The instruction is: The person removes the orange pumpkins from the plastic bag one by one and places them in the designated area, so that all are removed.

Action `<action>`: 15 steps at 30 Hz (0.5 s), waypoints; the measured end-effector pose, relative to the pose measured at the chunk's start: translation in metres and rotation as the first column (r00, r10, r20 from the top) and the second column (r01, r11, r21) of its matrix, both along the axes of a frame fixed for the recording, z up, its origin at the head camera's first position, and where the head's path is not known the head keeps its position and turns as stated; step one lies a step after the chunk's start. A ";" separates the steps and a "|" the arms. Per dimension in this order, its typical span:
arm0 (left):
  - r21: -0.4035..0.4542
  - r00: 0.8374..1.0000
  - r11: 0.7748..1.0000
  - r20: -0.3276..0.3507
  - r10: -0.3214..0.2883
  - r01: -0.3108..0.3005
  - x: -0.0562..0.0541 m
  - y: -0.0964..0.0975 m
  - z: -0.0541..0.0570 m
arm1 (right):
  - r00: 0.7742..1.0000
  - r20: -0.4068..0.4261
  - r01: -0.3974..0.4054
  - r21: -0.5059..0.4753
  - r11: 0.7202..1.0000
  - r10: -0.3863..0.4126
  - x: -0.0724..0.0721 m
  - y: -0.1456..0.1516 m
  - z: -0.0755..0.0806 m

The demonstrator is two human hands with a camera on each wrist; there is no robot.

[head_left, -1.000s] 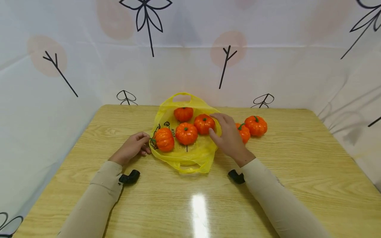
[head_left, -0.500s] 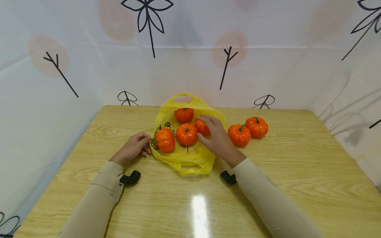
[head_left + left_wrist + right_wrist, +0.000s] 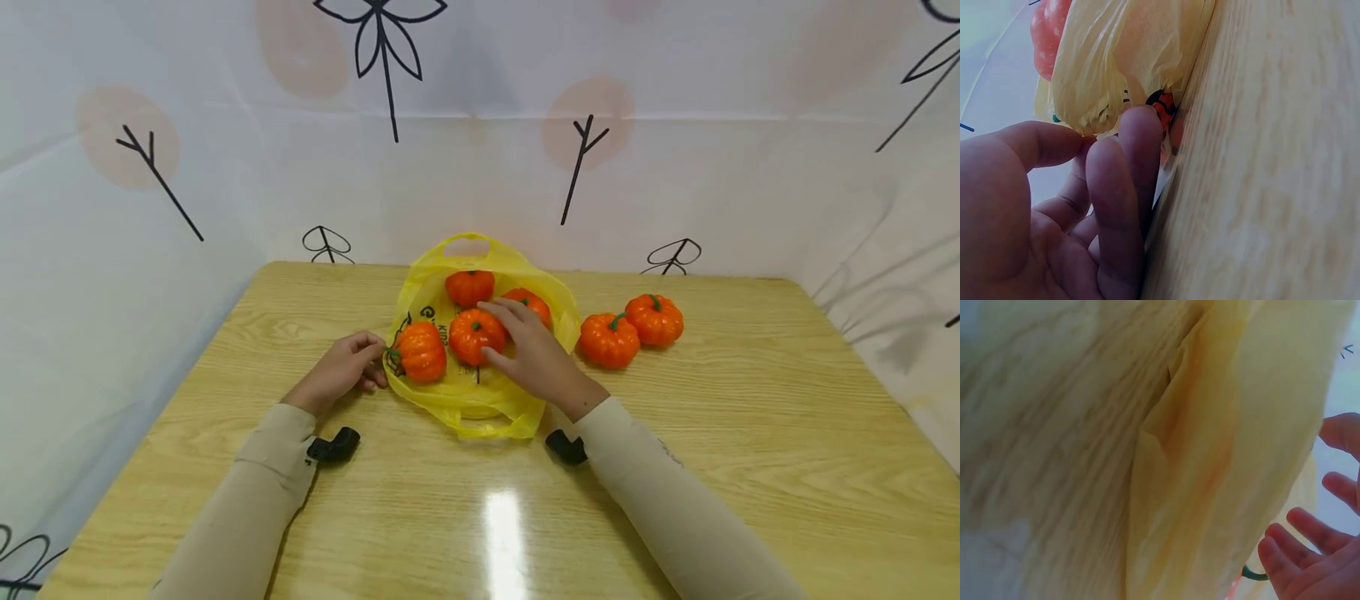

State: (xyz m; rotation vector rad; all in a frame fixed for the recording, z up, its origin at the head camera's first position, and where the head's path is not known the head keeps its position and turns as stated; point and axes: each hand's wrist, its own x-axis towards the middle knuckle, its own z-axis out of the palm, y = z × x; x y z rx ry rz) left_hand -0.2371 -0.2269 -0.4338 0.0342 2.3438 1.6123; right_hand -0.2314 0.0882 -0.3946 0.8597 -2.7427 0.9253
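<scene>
A yellow plastic bag (image 3: 442, 407) lies with its mouth spread open, several small orange pumpkins inside. My left hand (image 3: 345, 367) pinches the bag's left edge between thumb and fingertips, as the left wrist view also shows. Close to that edge is a pumpkin (image 3: 423, 353) lying on its side, green stem leftward. My right hand (image 3: 536, 358) hovers over the bag's right part with relaxed, parted fingers, thumb and fingertips beside the middle pumpkin (image 3: 471, 337). Behind it, a right-hand pumpkin (image 3: 534, 303) is partly covered by my fingers. One more pumpkin (image 3: 470, 287) sits at the back.
Two more pumpkins stand on the wooden table (image 3: 750, 417) right of the bag: a nearer pumpkin (image 3: 609, 342) and a farther pumpkin (image 3: 656, 320). A patterned white cloth (image 3: 480, 183) rises behind the table. Black curved pieces (image 3: 334, 446) are at both wrists.
My right hand has moved left over the bag, from its right rim past the right-hand pumpkin to the middle one. My left hand keeps its pinch on the edge.
</scene>
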 end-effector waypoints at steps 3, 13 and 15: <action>0.003 1.000 1.000 0.002 -0.004 0.004 0.000 0.000 0.000 | 0.999 0.036 -0.008 0.041 0.999 0.007 0.000 0.000 -0.002; 0.018 1.000 1.000 -0.004 -0.007 0.007 0.000 0.001 0.002 | 0.997 0.063 -0.060 0.111 0.992 0.054 -0.002 0.001 -0.007; 0.017 1.000 1.000 -0.001 -0.007 0.007 0.001 0.001 0.003 | 0.996 0.067 -0.061 0.124 0.990 0.053 -0.002 0.001 -0.008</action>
